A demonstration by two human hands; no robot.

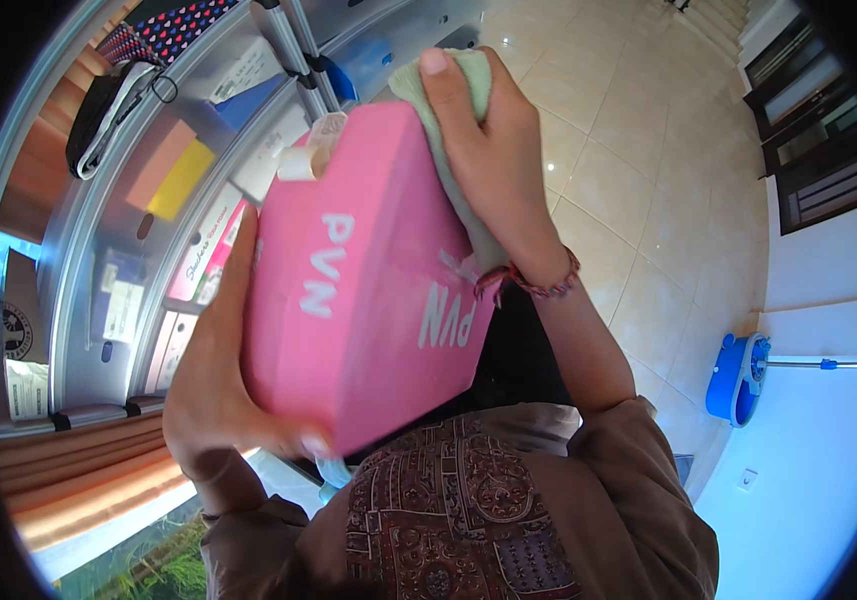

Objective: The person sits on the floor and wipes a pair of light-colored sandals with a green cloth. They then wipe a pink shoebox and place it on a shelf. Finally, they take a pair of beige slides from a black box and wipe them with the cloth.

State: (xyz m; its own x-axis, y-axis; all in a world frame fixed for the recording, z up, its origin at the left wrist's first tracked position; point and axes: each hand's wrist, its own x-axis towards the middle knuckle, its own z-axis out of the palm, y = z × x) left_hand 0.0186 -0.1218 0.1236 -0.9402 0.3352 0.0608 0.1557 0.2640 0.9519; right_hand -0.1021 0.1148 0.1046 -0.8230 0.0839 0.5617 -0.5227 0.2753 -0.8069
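A pink box (pixel 378 270) with white lettering is held up tilted in front of my chest. My left hand (pixel 213 370) grips it from the left, thumb along the near lower corner and fingers along the left side. A pale green cloth (pixel 458 190) lies against the box's right upper edge. My right hand (pixel 493 150) is closed over that cloth, pressing it to the box, with the thumb at the far end. A whitish tab (pixel 303 163) sticks out at the box's far left edge. A braided bracelet (pixel 548 280) circles my right wrist.
On the left stands a metal-framed shelf (pixel 78 300) with several boxes, a black-and-white item (pixel 108 115) and a patterned fabric thing (pixel 168 35). Orange curtains (pixel 98 470) hang near it. Tiled floor (pixel 638 180) spreads to the right, with a blue mop bucket (pixel 738 380) by the wall.
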